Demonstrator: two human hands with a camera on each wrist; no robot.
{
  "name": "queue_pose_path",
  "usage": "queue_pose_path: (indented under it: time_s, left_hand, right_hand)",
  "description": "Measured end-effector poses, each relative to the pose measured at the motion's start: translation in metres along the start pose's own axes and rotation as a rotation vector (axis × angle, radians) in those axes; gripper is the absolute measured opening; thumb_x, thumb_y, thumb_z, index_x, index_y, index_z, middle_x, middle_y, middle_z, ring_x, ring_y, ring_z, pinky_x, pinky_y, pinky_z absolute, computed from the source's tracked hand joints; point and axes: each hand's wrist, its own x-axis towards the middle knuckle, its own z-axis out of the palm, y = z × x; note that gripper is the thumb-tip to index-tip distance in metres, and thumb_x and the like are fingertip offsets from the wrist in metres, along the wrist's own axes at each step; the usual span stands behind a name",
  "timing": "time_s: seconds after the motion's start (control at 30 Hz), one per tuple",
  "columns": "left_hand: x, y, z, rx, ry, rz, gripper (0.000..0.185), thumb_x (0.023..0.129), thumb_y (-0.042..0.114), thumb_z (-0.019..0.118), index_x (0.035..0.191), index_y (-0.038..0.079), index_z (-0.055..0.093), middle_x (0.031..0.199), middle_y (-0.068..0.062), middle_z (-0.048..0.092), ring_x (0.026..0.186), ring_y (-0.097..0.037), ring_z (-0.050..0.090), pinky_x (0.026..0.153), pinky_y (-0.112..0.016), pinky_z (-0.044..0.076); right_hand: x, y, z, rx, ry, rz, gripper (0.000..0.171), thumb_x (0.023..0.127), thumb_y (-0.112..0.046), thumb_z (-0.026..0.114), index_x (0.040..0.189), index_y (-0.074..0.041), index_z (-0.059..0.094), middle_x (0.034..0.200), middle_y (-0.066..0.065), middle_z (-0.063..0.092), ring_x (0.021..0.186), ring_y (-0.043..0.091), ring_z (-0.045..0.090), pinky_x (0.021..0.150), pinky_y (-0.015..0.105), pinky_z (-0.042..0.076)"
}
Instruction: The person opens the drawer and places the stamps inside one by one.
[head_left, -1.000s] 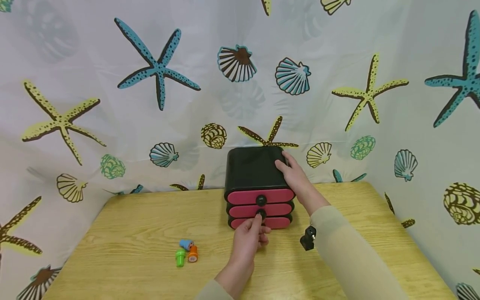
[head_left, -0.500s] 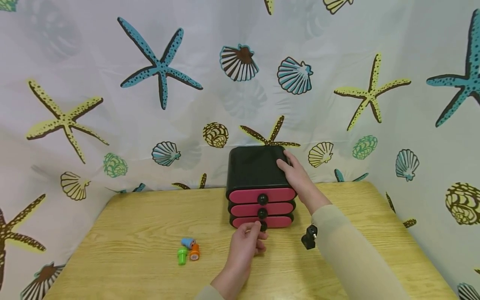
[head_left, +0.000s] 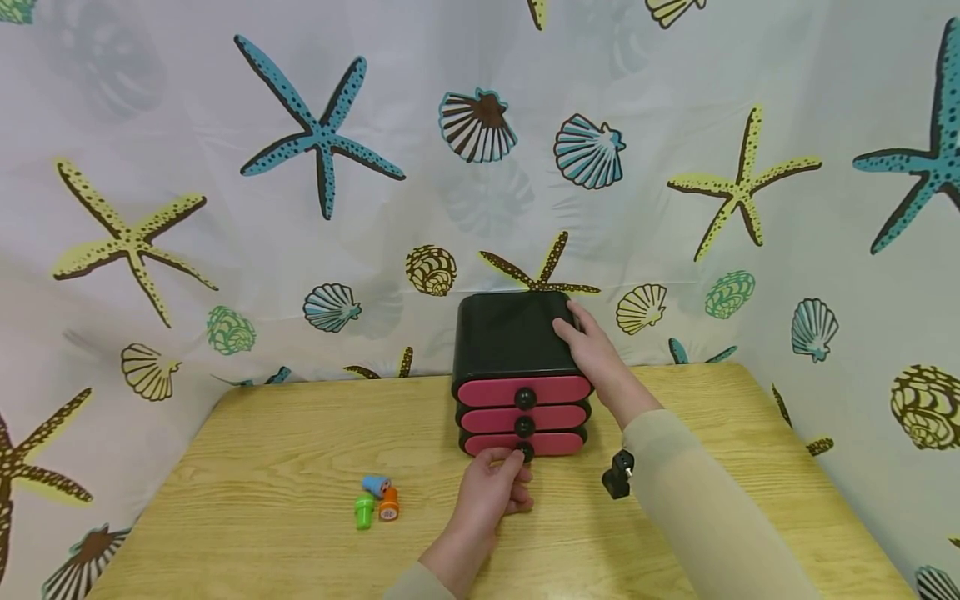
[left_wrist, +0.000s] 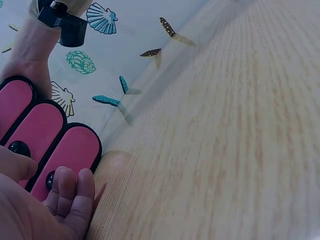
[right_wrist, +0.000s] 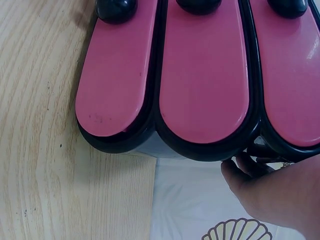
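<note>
A black drawer chest [head_left: 510, 337] with three pink drawer fronts stands at the back of the wooden table [head_left: 262, 450]; all drawers are pushed in. My left hand [head_left: 497, 487] is at the lowest drawer [left_wrist: 67, 152] and pinches its black knob [head_left: 526, 452] between thumb and fingers [left_wrist: 70, 192]. My right hand [head_left: 594, 348] holds the chest's top right edge, thumb on the lid, fingertips [right_wrist: 245, 167] curled against the black side. The right wrist view shows the pink fronts [right_wrist: 205, 80] close up.
Three small toy stamps lie left of my left hand: blue [head_left: 375, 485], green [head_left: 364, 510] and orange [head_left: 388, 503]. A shell-and-starfish curtain [head_left: 322, 150] closes off the back and both sides. A black wrist camera [head_left: 618, 474] hangs under my right forearm.
My left hand moved down from the middle drawer's knob to the bottom drawer's knob and closed on it. The right hand and the chest stayed put.
</note>
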Motion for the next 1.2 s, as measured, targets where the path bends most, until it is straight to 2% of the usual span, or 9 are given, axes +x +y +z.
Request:
queue_pose_path:
  time_s: [0.27,0.53,0.77,1.2]
  left_hand:
    - [0.006,0.001,-0.002,0.051,-0.035,-0.025,0.046,0.115,0.026,0.063,0.142,-0.010,0.057,0.101,-0.018,0.075,0.066,-0.016,0.069,0.067,-0.036,0.066]
    - [0.009,0.000,-0.001,0.072,-0.056,-0.015,0.040,0.115,0.025,0.061,0.131,-0.012,0.064,0.099,-0.017,0.073,0.063,-0.015,0.068,0.068,-0.037,0.067]
    - [0.011,-0.002,0.002,0.082,-0.046,0.005,0.037,0.115,0.022,0.060,0.123,-0.014,0.066,0.092,-0.015,0.073,0.058,-0.012,0.064,0.062,-0.036,0.066]
    - [0.010,-0.002,0.004,0.080,-0.029,-0.012,0.033,0.115,0.020,0.061,0.115,-0.012,0.067,0.091,-0.016,0.073,0.058,-0.013,0.066,0.063,-0.037,0.066]
  right_hand:
    - [0.001,0.000,0.000,0.001,0.006,0.004,0.070,0.118,-0.046,0.047,0.179,-0.027,0.018,0.185,0.006,0.011,0.170,0.032,0.010,0.134,0.057,0.018]
    - [0.001,0.001,0.000,0.005,0.004,0.004,0.070,0.118,-0.046,0.048,0.179,-0.027,0.018,0.185,0.006,0.010,0.170,0.032,0.010,0.134,0.057,0.019]
    - [0.001,0.002,0.000,-0.001,-0.002,0.004,0.070,0.118,-0.046,0.048,0.179,-0.028,0.017,0.185,0.006,0.010,0.170,0.032,0.009,0.134,0.058,0.018]
    - [0.001,0.002,0.000,-0.005,0.003,0.006,0.070,0.118,-0.046,0.047,0.179,-0.028,0.017,0.185,0.007,0.009,0.170,0.033,0.010,0.133,0.059,0.019]
